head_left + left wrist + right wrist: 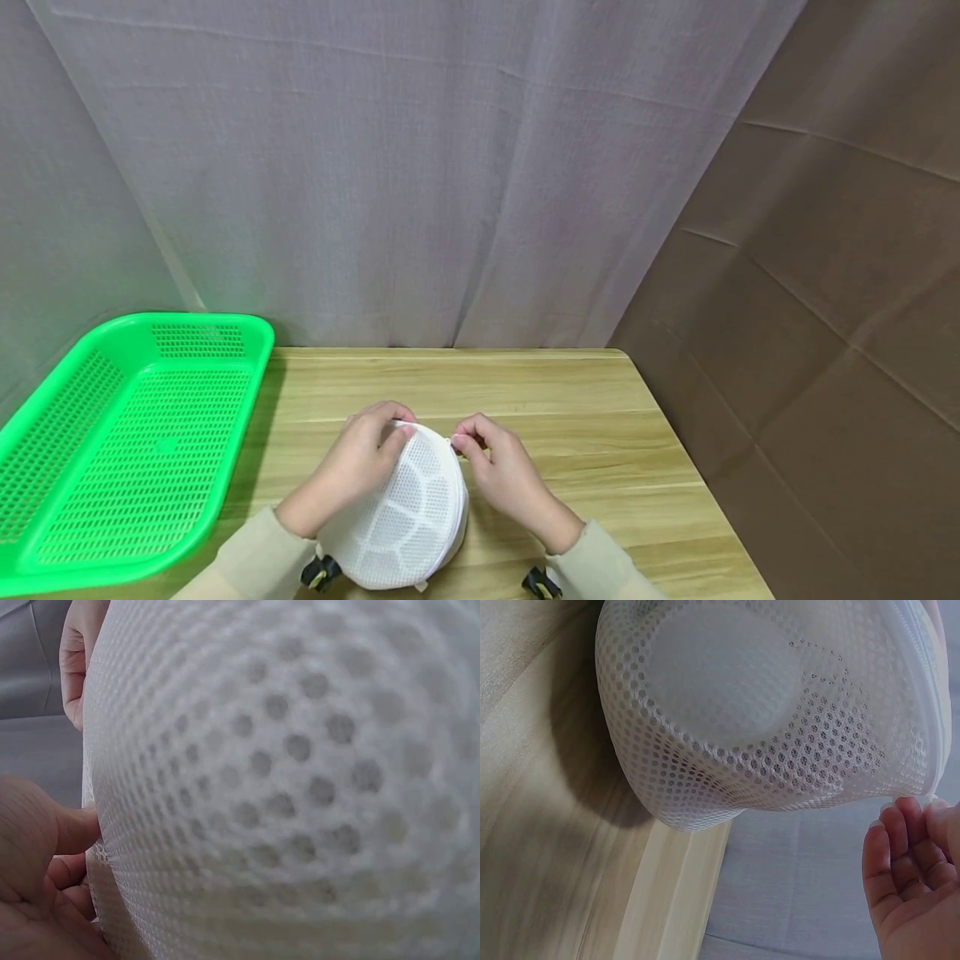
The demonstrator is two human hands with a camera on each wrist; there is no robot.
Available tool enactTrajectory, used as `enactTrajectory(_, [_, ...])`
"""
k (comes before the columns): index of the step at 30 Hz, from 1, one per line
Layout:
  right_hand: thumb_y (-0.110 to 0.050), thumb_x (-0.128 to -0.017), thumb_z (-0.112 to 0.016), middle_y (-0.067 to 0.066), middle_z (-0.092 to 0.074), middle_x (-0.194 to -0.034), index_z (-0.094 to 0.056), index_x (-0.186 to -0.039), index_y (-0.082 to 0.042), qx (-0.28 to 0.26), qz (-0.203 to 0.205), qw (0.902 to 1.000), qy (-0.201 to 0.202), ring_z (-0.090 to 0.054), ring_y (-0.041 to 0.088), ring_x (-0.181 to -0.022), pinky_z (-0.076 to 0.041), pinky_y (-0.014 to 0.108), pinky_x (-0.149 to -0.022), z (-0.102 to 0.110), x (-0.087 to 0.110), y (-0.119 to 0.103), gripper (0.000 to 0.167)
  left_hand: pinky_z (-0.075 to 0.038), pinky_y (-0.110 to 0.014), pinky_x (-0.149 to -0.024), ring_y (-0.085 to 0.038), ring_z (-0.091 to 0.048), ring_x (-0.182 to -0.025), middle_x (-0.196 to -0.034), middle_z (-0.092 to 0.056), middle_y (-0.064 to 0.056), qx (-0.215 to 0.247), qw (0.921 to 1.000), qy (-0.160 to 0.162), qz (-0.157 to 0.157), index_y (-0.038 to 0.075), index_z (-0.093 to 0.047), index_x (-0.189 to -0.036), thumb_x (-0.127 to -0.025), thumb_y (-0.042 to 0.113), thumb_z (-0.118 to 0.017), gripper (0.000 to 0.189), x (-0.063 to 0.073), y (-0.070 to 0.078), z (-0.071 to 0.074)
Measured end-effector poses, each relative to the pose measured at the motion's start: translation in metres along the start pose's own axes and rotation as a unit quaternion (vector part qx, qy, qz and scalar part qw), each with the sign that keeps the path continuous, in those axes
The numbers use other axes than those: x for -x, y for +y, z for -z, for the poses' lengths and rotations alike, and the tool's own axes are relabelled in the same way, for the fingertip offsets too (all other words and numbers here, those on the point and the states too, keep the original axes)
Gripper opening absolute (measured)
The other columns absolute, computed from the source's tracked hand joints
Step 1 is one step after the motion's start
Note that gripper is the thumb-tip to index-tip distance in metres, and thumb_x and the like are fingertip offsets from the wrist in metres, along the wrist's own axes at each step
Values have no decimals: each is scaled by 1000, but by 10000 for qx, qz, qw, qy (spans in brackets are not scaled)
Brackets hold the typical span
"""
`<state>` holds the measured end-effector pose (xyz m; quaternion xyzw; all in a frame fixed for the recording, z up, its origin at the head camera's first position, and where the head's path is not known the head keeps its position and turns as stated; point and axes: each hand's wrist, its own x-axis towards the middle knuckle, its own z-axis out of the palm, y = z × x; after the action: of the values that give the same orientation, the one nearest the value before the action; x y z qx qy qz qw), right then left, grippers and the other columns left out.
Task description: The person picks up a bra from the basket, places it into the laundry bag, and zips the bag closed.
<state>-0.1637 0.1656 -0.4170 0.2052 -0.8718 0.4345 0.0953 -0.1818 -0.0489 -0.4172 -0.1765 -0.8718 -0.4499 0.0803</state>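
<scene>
A white mesh laundry bag (408,517), rounded and standing out from the wood, is between the two hands. My left hand (363,454) pinches its far rim between thumb and fingers. On the rim's right side, my right hand (504,475) pinches the small zipper end with thumb and forefinger. The right wrist view shows the zipper (917,652) curving along the edge down to the right fingertips (907,806). A pale round shape (720,675) shows through the mesh side there. Mesh fills most of the left wrist view, with the left thumb (79,829) against its edge.
A green plastic basket (243,417) with slotted walls stands at the left of the wooden table (570,383). Grey cloth (375,208) hangs behind the table, and a brown panel (810,333) rises along its right side.
</scene>
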Motion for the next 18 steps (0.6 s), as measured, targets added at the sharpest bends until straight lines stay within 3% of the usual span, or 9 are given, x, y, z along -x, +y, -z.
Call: enactTrajectory(18, [-23,-97,-59,-13,-61,-84,-60,-90,-20,48,-83,9999,-77,-59,7,-82,-51,28,-75,0,2,1,8,-48,-42,-85,-20,-58,-94,-97,-63,-5,132,9996,86,244,12,-65,-95,-93,9,-63,4,-1,-5,6])
